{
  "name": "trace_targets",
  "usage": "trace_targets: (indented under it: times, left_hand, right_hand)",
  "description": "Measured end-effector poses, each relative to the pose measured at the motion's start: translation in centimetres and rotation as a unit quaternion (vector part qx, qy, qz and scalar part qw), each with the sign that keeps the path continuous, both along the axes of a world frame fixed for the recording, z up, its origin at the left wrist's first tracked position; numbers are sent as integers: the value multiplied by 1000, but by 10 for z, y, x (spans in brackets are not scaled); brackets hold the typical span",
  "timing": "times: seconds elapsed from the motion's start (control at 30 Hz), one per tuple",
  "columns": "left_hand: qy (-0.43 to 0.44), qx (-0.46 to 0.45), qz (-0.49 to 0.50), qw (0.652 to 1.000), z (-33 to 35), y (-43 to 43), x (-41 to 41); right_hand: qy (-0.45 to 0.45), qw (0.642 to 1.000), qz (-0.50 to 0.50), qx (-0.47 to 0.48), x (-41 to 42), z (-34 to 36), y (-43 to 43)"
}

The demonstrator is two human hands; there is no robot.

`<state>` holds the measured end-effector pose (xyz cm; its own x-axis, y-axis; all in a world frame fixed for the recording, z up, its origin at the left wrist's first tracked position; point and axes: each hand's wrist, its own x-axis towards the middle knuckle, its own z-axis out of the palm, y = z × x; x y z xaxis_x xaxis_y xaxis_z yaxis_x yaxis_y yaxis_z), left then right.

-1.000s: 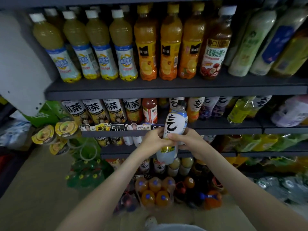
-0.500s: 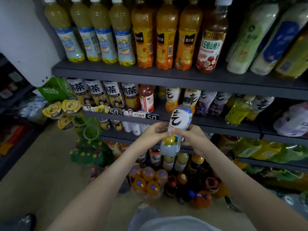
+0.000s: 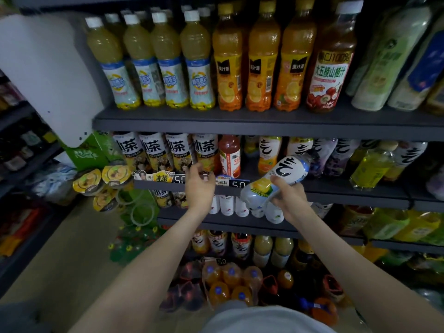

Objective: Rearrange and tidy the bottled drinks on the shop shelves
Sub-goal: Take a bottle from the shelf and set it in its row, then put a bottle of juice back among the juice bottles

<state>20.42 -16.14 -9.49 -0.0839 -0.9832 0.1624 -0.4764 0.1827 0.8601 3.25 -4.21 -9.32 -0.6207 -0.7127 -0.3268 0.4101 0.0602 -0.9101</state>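
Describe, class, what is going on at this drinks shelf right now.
A person is tidying shop shelves of bottled drinks. The right hand grips a white bottle, tilted with its cap toward the middle shelf. The left hand is open and empty, near that shelf's price strip, in front of the iced tea bottles.

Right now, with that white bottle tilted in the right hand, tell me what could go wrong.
1. The right hand alone grips the white bottle low on its body, tilted; it might slip onto the bottles below.
2. Its cap end sits close to the purple-labelled bottles on the middle shelf; pushed in at this angle, it could topple them.
3. The open left hand is by the price strip and could knock a tag loose.
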Motion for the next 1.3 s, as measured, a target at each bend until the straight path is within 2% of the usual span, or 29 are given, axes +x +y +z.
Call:
trace_targets:
  times: [0.13,0.23,0.37,0.53,0.7,0.83,0.93,1.07,1.17,1.3]
  left_hand:
    - [-13,-18,-53,998,-8,-28,-19]
    - [-9,-71,-100,992,-13,-38,-38]
    - [-51,-112,-120,985,-25,-46,-63]
    - [-70,-85,-103,989,-40,-56,-82]
    - [-14,-37,-48,998,-42,-59,-97]
    - [-10,-60,-40,997,-47,-62,-98]
    - [47,-72,-64,994,-49,-61,-91]
    - [149,-41,-120,981,-55,-54,-70]
    - [169,-51,-150,973,-58,-49,-46]
    - [195,-83,-139,967,-58,-46,-12]
  right_hand:
    - [63,997,-29,-35,6,-20,-25]
    - [115,990,-50,-64,8,-30,-35]
    - [168,980,-74,-77,11,-35,-37]
    - [240,968,-58,-53,5,-39,-32]
    - [240,964,-84,-70,4,-38,-32]
    - [235,962,-92,-102,6,-35,-39]
    - [273,951,-101,-107,7,-33,-51]
    - [336,933,-105,-80,7,-38,-70]
    - [347,931,-84,-76,6,-46,-80]
    - [347,933,-84,-50,9,-57,-96]
